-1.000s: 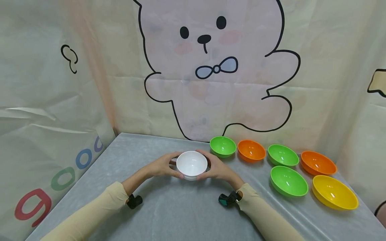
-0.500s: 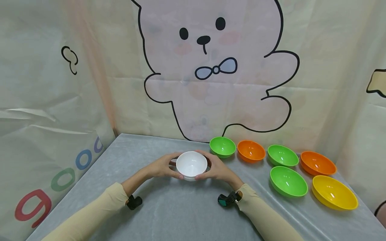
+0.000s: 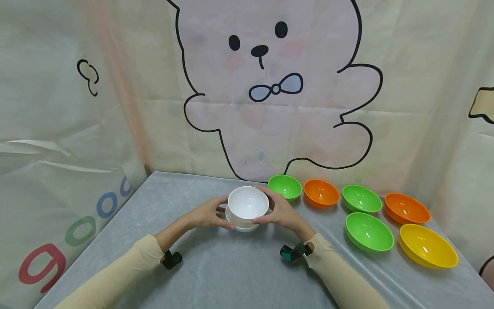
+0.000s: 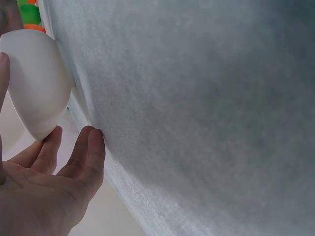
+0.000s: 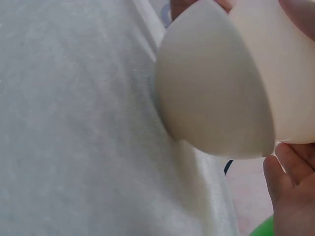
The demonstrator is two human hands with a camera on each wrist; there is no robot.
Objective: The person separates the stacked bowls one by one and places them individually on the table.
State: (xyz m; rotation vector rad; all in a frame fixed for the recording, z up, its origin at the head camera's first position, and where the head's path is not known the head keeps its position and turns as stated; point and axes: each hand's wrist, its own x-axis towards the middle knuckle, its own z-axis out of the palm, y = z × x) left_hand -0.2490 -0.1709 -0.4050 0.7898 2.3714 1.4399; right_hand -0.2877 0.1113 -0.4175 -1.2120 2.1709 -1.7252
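Near the table's middle, a white upper bowl [image 3: 248, 202] is raised slightly above a white lower bowl [image 5: 209, 88], overlapping it in the head view. My right hand [image 3: 284, 213] grips the upper bowl from the right, thumb on the near side and fingers behind. From the left, my left hand [image 3: 210, 212] holds the lower bowl, its thumb in front and fingers round the far side. The right wrist view shows the two bowls parted at the rim, the lower one resting on the cloth. Part of the lower bowl's inside is hidden by the upper bowl.
A grey cloth covers the table [image 3: 231, 270]. Along its right side sit green bowls [image 3: 369, 232], orange bowls [image 3: 321, 193] and a yellow bowl [image 3: 428, 246]. One small green bowl [image 3: 284, 187] stands just behind my right hand. A printed curtain [image 3: 162, 107] hangs at the back.
The right hand has lifted the upper white bowl up and slightly right, away from the lower bowl, which was nested with it. The left hand has stayed in place.
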